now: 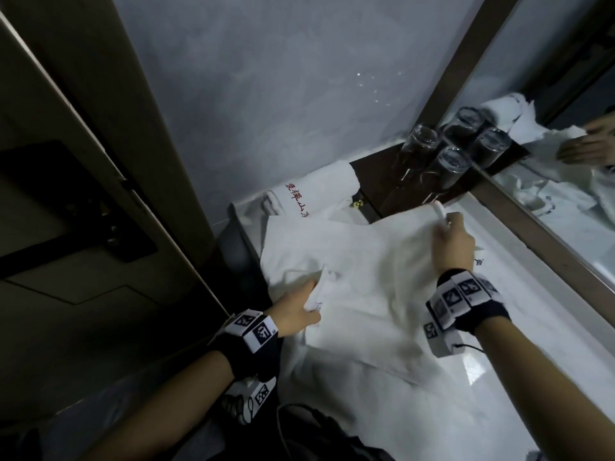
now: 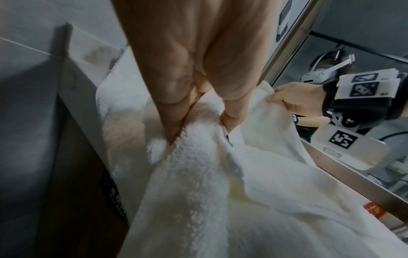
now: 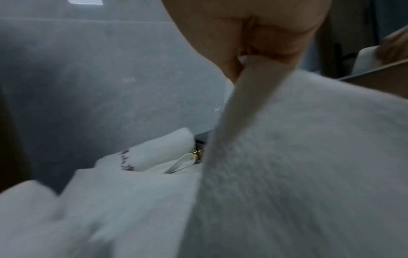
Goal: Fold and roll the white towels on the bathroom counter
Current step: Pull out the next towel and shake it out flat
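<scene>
A large white towel (image 1: 366,277) lies spread over the bathroom counter (image 1: 519,294). My left hand (image 1: 299,309) pinches its near left corner between thumb and fingers; the left wrist view shows that hand (image 2: 198,108) gripping the fluffy edge of the towel (image 2: 209,183). My right hand (image 1: 451,239) grips the far right corner and lifts it a little; in the right wrist view the hemmed edge of the towel (image 3: 298,165) runs up into the curled fingers (image 3: 264,43). A rolled white towel (image 1: 319,188) with red lettering lies at the back, also visible as a roll (image 3: 159,150) from the right wrist.
Several upturned glasses (image 1: 446,158) stand on a dark tray (image 1: 376,181) at the back, next to the mirror (image 1: 565,144) along the right. A small gold knob (image 1: 358,203) shows behind the towel. A dark door frame (image 1: 109,161) rises at left.
</scene>
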Demonstrator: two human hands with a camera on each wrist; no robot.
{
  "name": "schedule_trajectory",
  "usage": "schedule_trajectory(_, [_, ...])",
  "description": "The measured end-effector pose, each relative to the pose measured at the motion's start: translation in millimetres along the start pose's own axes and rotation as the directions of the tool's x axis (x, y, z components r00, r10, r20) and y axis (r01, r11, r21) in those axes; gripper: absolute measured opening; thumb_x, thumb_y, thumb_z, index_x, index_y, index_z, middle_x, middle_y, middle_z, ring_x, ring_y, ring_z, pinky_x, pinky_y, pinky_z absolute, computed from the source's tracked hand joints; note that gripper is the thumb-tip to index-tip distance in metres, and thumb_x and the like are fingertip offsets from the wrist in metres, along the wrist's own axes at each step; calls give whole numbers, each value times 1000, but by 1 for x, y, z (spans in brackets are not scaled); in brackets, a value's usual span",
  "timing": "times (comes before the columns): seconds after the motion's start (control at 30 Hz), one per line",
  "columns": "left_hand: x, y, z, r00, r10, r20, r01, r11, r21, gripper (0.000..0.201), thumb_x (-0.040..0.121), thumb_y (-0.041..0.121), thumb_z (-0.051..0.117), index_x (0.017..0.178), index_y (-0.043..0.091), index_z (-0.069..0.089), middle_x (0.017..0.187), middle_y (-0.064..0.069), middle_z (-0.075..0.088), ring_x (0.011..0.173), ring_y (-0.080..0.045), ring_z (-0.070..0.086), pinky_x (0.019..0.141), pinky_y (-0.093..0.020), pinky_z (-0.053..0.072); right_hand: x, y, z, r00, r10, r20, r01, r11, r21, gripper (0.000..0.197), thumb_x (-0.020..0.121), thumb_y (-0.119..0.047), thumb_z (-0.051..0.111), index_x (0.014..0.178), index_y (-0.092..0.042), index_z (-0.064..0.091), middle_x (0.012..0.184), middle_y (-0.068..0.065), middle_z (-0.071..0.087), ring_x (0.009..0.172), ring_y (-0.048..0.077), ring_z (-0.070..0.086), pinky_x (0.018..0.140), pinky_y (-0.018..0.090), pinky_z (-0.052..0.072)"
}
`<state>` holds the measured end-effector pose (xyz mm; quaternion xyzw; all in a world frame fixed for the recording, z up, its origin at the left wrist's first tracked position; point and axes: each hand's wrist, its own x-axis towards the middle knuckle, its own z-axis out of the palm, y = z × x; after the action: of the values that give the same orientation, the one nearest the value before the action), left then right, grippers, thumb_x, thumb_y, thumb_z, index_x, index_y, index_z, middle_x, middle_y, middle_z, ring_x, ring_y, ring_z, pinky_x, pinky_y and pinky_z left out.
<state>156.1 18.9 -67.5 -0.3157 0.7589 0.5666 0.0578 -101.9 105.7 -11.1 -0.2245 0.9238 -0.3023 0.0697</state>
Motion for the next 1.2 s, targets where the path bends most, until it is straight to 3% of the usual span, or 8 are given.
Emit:
schedule_trajectory(0.2, [4,-4,-3,998,43,-45,-48,992,-115,53,82,-2,54,131,13,42,112,-1,58,99,-13,57,88,-18,47,-27,-1,8,955,-274,113,279,960,-29,40,82,-7,66,116,6,50,119,25,49,105,36,50,94,33,40])
schedule_trajectory(0.3, [7,-1,-5,993,76,-93,-91,982,-166,47,80,-4,57,119,21,51,104,7,58,90,1,55,75,-1,42,-69,-11,18,672,-272,689,177,962,207,34,81,-28,69,111,-17,57,108,2,61,97,15,57,85,10,42])
schedule_trajectory(0.4, [10,6,-3,985,117,-126,-142,966,-215,45,80,-3,58,100,37,55,95,10,62,86,-1,58,79,-12,46,-99,-13,31,450,-249,857,138,968,209,87,63,-34,83,131,-46,30,121,-16,45,111,-4,46,93,11,37])
schedule_trajectory(0.57, [8,20,1,984,134,-119,-166,935,-313,32,84,9,60,93,39,60,91,9,67,88,-5,64,81,-23,51,-116,-10,45,626,-323,710,391,917,72,106,74,-8,70,146,-17,-7,142,13,38,125,27,45,101,30,38])
schedule_trajectory(0.7, [-2,25,-6,978,147,-150,-189,928,-320,21,93,10,49,111,14,60,109,-4,64,94,-2,58,87,-15,45,-105,3,27,758,-371,537,376,921,104,61,84,-3,52,139,-13,28,108,13,63,97,29,63,77,26,42])
schedule_trajectory(0.83, [-10,19,-47,916,-7,-400,-187,876,-445,27,93,3,47,119,-2,53,121,-20,57,104,-17,47,96,-36,41,-66,15,-9,968,-153,201,117,976,182,40,88,-25,60,125,-16,50,84,6,59,71,21,58,59,21,37])
schedule_trajectory(1.0, [-9,-5,-91,840,-75,-537,-198,880,-432,29,93,13,48,118,22,58,123,-7,60,116,-25,53,102,-44,42,-13,31,-47,1000,-12,-6,13,921,389,14,86,-35,61,98,-27,63,81,1,63,68,10,54,53,21,42])
schedule_trajectory(1.2, [31,-27,-83,896,-101,-433,98,995,-29,34,88,-5,44,119,2,55,120,-17,59,115,-36,52,93,-33,38,31,47,-30,980,21,196,-27,999,28,33,92,-27,52,112,-1,57,102,17,60,105,36,55,81,34,38])
